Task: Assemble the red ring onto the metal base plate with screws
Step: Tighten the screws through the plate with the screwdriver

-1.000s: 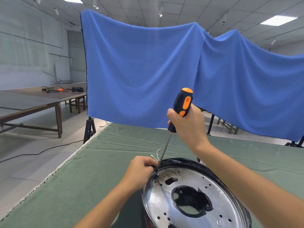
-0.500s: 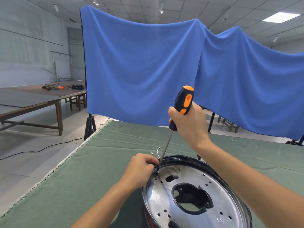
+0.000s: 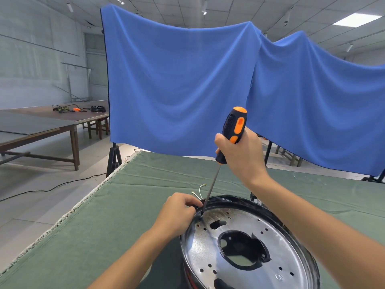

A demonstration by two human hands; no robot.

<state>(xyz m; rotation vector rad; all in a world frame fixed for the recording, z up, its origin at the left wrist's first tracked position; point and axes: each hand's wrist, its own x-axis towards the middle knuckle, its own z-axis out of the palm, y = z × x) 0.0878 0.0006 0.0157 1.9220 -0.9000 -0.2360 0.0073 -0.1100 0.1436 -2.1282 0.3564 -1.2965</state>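
Fingers (image 3: 226, 140) of the right hand (image 3: 241, 155) wrap the screwdriver (image 3: 232, 132), left hand (image 3: 179, 213) pinching the metal base plate (image 3: 245, 247) rim to steady it near the worktop (image 3: 104, 215) left edge

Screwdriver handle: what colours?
Black with orange cap and inserts, on the screwdriver handle gripped by the right hand; head view.

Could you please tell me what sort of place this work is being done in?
Probably a workshop hall set up for recording: a large blue cloth backdrop hung on stands, a green cloth-covered worktable, and long wooden tables along the side.
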